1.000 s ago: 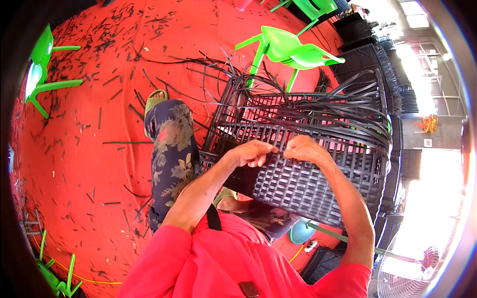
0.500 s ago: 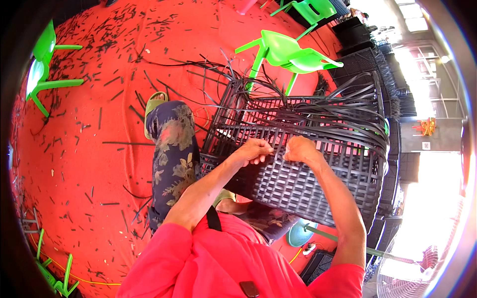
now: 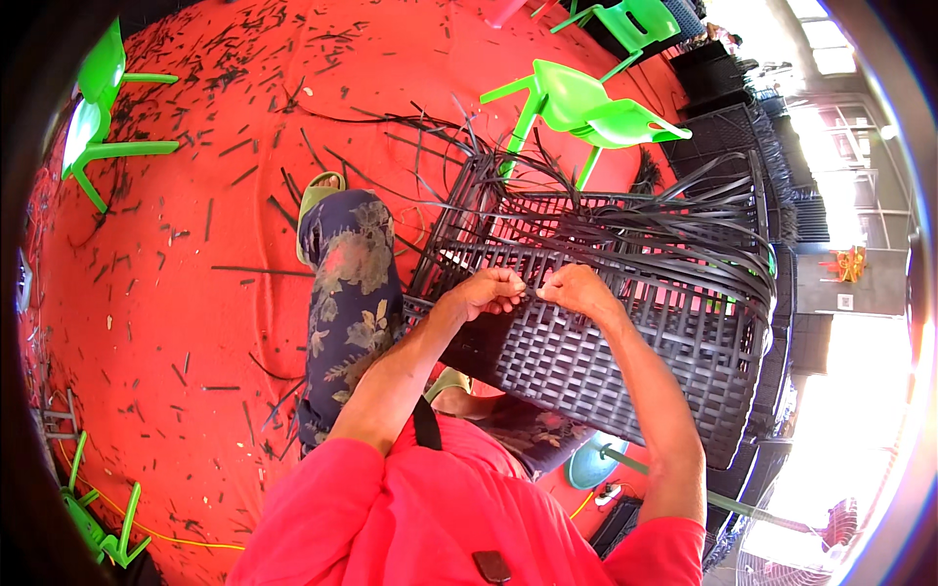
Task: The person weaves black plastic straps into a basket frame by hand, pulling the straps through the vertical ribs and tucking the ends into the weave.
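In front of me stands a half-woven black wicker basket-like frame (image 3: 606,366), tilted, its near panel closely woven below and bare upright strips above. My left hand (image 3: 491,292) is closed at the left part of the weave's upper edge, thumb and forefinger pinched. Just right of it my right hand (image 3: 578,290) pinches too, its fingertips close to the left ones. A short dark bit of black plastic strip (image 3: 532,292) shows between the fingertips; the rest of it is hidden. Long loose black strips (image 3: 674,230) drape over the frame's far side.
A green plastic chair (image 3: 576,107) stands beyond the frame, another green chair (image 3: 103,117) at far left. Cut black scraps lie over the red floor covering (image 3: 210,332). A standing fan (image 3: 801,547) is at lower right. Dark woven pieces (image 3: 728,137) are stacked along the right.
My right hand has moved left, toward the left hand, and now pinches with its fingertips near the left ones. The view has shifted slightly.
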Available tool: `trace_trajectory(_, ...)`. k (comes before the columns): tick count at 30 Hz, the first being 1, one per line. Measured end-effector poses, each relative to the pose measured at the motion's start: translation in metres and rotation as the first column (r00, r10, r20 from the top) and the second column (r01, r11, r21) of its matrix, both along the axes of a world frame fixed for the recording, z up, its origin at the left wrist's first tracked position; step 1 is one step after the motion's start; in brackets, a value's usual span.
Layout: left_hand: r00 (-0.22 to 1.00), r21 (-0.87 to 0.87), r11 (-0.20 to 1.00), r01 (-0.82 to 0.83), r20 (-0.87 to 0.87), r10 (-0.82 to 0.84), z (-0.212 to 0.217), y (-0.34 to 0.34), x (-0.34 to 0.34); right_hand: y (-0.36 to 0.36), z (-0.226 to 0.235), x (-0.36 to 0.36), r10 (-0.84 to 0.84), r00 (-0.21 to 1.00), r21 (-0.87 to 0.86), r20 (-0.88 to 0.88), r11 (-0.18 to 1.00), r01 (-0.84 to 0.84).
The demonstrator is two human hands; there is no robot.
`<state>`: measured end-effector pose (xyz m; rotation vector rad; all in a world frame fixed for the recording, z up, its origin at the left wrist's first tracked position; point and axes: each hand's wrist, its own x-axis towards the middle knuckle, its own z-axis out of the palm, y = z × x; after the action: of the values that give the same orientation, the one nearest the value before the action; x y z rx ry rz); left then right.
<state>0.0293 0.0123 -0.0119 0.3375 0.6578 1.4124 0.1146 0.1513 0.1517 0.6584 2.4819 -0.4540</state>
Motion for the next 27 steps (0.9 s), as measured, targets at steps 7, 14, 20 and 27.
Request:
trace_trajectory(7,1.0,0.054,0.999,-0.005,0.028,0.003,-0.003,0.001,-0.001,-0.001,-0.001,-0.005,0.012,1.0,-0.012,0.015,1.0,-0.012)
trace_trajectory(14,1.0,-0.045,0.999,0.024,0.017,-0.024,0.008,-0.001,-0.001,-0.008,0.022,-0.018,-0.268,0.938,-0.104,0.221,0.95,0.295)
trace_trajectory(20,0.944,-0.022,0.975,0.222,-0.245,-0.221,0.027,0.005,0.001,-0.012,0.012,-0.027,0.025,0.938,0.017,0.346,0.999,-0.033)
trace_trajectory(27,0.956,-0.013,0.975,0.221,-0.195,-0.22,0.019,0.004,0.0,-0.012,-0.004,-0.026,-0.087,0.927,0.218,0.364,0.976,0.006)
